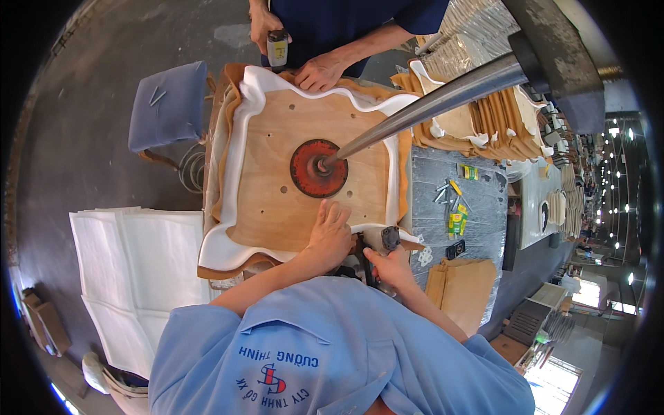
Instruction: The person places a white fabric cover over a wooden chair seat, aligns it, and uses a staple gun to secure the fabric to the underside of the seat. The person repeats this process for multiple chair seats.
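Blue shirt nearest. Your right hand grips staple gun; left hand, fingers slightly spread, plywood panel beneath. Likely edge stapling; next needs taut white edging.

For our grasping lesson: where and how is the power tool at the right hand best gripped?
Probably hold the tool on the near side of its bulky head, coming from the right, as the right hand does; the head looks harder to enclose. The grip is mostly hidden.
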Available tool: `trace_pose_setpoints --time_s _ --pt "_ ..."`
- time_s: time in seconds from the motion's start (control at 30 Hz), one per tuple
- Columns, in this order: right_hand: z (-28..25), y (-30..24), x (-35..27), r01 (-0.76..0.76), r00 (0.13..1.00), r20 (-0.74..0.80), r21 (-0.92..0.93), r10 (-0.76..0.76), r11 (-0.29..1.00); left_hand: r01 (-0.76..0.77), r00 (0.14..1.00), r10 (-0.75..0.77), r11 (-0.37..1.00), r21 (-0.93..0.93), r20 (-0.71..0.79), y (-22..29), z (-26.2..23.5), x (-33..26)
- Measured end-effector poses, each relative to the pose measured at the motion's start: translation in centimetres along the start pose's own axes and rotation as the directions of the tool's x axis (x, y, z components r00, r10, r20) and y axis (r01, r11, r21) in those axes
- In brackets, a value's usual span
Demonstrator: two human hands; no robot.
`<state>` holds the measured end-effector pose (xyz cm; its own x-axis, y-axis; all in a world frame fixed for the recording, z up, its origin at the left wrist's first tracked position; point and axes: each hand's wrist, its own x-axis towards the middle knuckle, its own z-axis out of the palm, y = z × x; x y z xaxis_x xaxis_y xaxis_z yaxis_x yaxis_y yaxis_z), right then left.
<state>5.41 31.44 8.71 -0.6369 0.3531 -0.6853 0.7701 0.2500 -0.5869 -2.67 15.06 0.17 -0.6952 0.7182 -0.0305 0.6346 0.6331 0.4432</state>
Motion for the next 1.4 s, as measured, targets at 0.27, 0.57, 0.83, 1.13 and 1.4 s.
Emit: trace_pose_setpoints --time_s 0.27,0.57,0.83,1.13,1.4 --pt "-0.6 0.7 0.4 0.022 0.999 0.031 0.045 -0.023 0.999 0.084 0.981 -0.132 0.95 -0.3 -0.142 -0.1 1.7 0.0" --pt "-1.0 0.5 0.3 0.032 0.997 0.066 0.07 -0.037 0.997 0.137 0.967 -0.204 0.92 -0.366 -0.15 0.1 1.8 0.4" --pt "-0.7 0.2 1.0 0.045 0.998 0.048 0.017 -0.045 0.999 0.146 0.961 -0.22 0.919 -0.367 -0.169 0.2 2.0 0.5" --pt "-0.4 0.1 1.1 0.052 0.999 0.005 -0.061 -0.052 0.997 0.137 0.955 -0.222 0.918 -0.373 -0.195 0.5 2.3 0.6" --pt "0.4 -1.5 0.2 0.077 0.995 -0.054 -0.15 -0.086 0.986 0.162 0.912 -0.204 0.976 -0.144 -0.355 1.4 0.5 0.3"
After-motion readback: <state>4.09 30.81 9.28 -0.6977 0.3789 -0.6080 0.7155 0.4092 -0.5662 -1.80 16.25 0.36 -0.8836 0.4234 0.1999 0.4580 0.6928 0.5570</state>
